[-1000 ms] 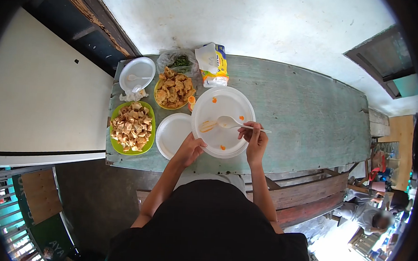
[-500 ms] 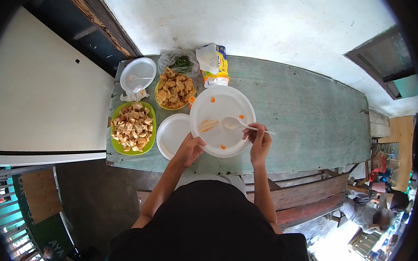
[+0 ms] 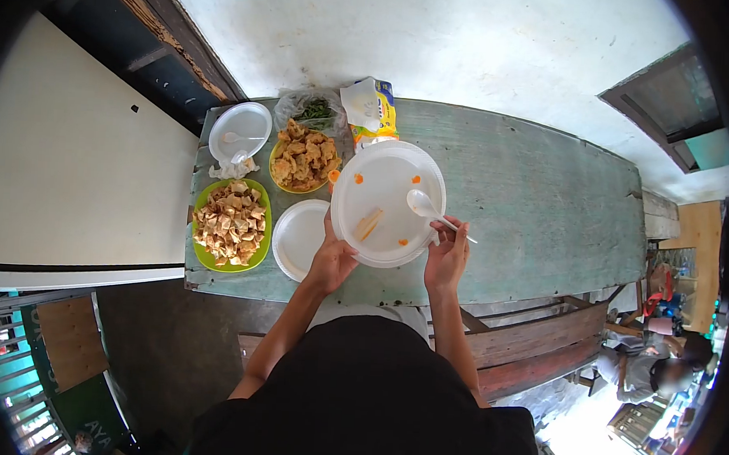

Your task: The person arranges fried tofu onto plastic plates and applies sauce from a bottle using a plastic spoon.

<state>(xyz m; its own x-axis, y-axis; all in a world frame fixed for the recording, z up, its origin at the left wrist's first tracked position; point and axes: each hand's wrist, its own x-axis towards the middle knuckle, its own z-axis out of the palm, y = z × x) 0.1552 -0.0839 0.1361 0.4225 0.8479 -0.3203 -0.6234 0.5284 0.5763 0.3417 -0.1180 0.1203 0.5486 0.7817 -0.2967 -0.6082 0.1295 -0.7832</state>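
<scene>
A round white plate is lifted over the table, its lower left rim gripped by my left hand. Small orange dabs dot the plate, and a pale streak crosses its lower left part. Between the fingers of my right hand is a white plastic spoon, with its bowl over the right side of the plate. Partly hidden by the lifted plate, a second white plate lies on the table. A small orange-topped item shows just left of the lifted plate's rim.
Left on the green table are a lime-green plate of cut brown pieces, a yellow bowl of fried food and a white bowl with a spoon. A bag of greens and a tissue pack stand by the wall.
The lifted plate has turned counter-clockwise and risen slightly in the view. The spoon's bowl has shifted right and up, from the plate's middle toward its right side.
</scene>
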